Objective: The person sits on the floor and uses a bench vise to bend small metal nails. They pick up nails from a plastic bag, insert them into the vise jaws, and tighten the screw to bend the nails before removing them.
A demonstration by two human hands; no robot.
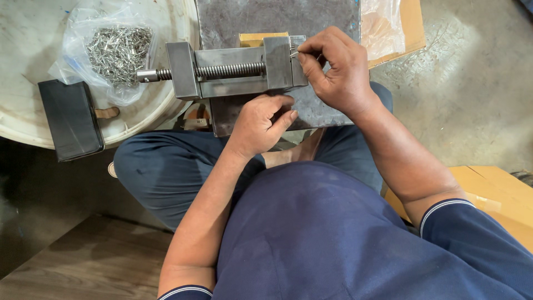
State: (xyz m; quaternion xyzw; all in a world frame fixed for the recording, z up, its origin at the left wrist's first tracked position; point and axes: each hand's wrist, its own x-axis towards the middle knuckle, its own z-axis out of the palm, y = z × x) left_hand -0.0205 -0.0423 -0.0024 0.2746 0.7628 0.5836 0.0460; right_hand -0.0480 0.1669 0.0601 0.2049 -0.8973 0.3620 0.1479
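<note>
A steel machine vise (233,69) with a threaded screw lies on a dark metal plate (277,19). My right hand (336,69) pinches a small metal pin (293,54) at the vise's jaw on its right end. My left hand (261,122) rests against the vise's near side with fingers curled; I cannot see anything in it. Behind the jaw, a yellow block (256,39) shows.
A clear plastic bag of several small metal pins (116,50) lies on a round white surface (22,50) at the left, beside a black box (71,119). Cardboard (494,191) sits at the right, more cardboard with plastic (388,25) up top. My crossed legs are below.
</note>
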